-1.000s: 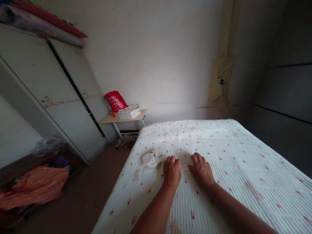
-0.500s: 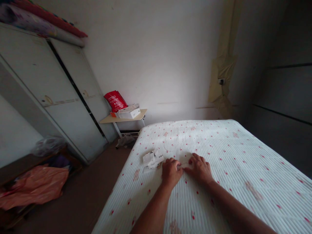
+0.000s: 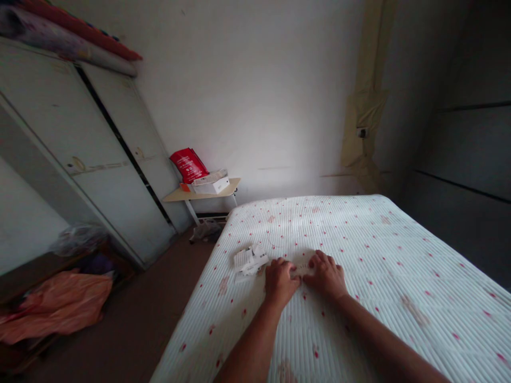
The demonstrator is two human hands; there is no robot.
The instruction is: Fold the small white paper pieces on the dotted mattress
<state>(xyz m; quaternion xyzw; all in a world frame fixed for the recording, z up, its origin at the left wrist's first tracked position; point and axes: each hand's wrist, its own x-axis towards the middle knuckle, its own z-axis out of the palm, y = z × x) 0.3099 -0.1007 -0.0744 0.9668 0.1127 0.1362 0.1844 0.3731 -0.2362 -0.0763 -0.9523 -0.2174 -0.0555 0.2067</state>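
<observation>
On the striped bedspread (image 3: 351, 250), my left hand (image 3: 280, 279) and my right hand (image 3: 326, 274) face each other a short way apart. Between them lies a small pale strip (image 3: 302, 268) with a row of small dark marks, too small to make out its kind. The fingers of each hand are curled onto one end of it, and those ends are hidden. Just left of my left hand is a loose heap of white printed papers (image 3: 249, 260), crumpled or folded.
Beyond the bed's far left corner stands a small table (image 3: 175, 197) with a red bag (image 3: 189, 165) and a white box (image 3: 213, 185). A wardrobe (image 3: 107, 138) is on the left, near an orange cloth or bag (image 3: 64, 306). A socket (image 3: 362, 133) is on the wall.
My right thumb has shifted slightly away from my left thumb, leaving a bit more of the strip's lower edge in view. Otherwise both hands and the papers keep their places.
</observation>
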